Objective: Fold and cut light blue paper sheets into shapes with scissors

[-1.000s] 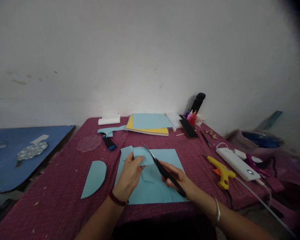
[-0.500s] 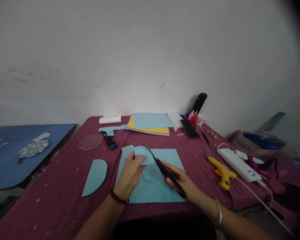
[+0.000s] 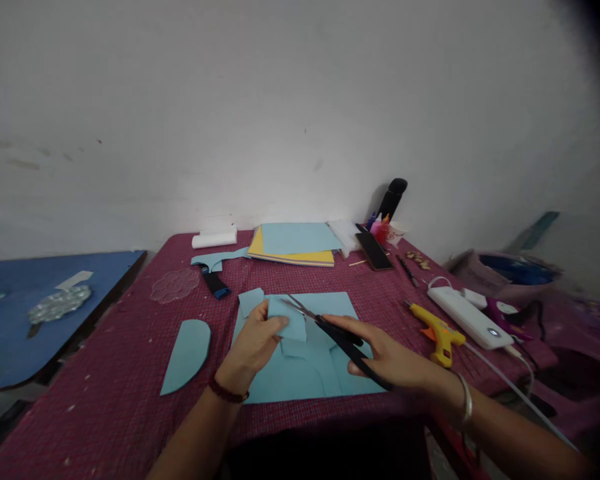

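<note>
My left hand (image 3: 253, 347) pinches a small light blue paper piece (image 3: 290, 325) and holds it just above a large light blue sheet (image 3: 300, 370) lying on the red cloth. My right hand (image 3: 387, 357) grips black scissors (image 3: 337, 338). Their blades are parted and the tips reach the held piece from the right. A half-round blue cutout (image 3: 186, 355) lies to the left of my left hand. Another small blue scrap (image 3: 250, 301) sits at the sheet's upper left corner.
On the table (image 3: 105, 400): a yellow glue gun (image 3: 437, 331) and white power strip (image 3: 467, 318) at right; a stack of yellow and blue paper (image 3: 295, 243), a phone (image 3: 374, 252), bottles and a black object at the back. A blue board (image 3: 40, 313) lies at left.
The scissors have swung lower and flatter, blades now open against the held piece. My right hand has shifted right and forward. My left hand stays put, still pinching the paper.
</note>
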Available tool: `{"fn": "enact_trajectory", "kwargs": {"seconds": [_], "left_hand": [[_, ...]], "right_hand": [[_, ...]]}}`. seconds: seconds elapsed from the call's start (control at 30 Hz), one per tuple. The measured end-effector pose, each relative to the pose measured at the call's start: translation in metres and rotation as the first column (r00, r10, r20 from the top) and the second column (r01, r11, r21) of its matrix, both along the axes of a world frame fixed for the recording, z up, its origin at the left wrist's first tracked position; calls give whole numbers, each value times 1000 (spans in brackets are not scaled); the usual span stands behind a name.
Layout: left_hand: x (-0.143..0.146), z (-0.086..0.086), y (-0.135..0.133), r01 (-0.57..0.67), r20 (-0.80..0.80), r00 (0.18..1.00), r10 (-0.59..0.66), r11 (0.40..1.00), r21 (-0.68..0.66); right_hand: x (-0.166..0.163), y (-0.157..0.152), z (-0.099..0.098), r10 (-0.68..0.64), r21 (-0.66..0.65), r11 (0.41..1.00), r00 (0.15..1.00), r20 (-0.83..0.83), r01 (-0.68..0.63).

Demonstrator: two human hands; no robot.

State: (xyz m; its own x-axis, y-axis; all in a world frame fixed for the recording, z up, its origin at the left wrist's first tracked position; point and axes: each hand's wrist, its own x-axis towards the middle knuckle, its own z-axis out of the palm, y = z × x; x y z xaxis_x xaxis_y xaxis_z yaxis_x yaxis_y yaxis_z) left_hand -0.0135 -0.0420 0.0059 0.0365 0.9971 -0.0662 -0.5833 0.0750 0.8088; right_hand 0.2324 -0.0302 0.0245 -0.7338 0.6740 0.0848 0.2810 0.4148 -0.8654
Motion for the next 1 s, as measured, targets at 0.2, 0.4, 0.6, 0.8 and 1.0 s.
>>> {"fn": "enact_trajectory", "kwargs": {"seconds": [0.2, 0.4, 0.6, 0.8, 1.0], "left_hand": [[3, -1, -3, 74, -62, 996, -71, 996, 45], [6, 5, -6, 88, -103, 991, -84, 995, 39], [7, 6, -8, 95, -117, 989, -91, 995, 31], [4, -1, -6, 142, -125, 983, -135, 989, 46], [4, -4, -5, 143, -112, 984, -137, 989, 44]], "right_hand": [[-4, 0, 2, -35, 115, 993, 999, 16, 33], [-3, -1, 8, -57, 203, 978, 995, 77, 40], [-1, -4, 9, -65, 240, 970, 994, 88, 42], [0, -5, 4, -70, 217, 975, 995, 70, 54], [1, -5, 3, -61, 230, 972, 996, 57, 47]]}}
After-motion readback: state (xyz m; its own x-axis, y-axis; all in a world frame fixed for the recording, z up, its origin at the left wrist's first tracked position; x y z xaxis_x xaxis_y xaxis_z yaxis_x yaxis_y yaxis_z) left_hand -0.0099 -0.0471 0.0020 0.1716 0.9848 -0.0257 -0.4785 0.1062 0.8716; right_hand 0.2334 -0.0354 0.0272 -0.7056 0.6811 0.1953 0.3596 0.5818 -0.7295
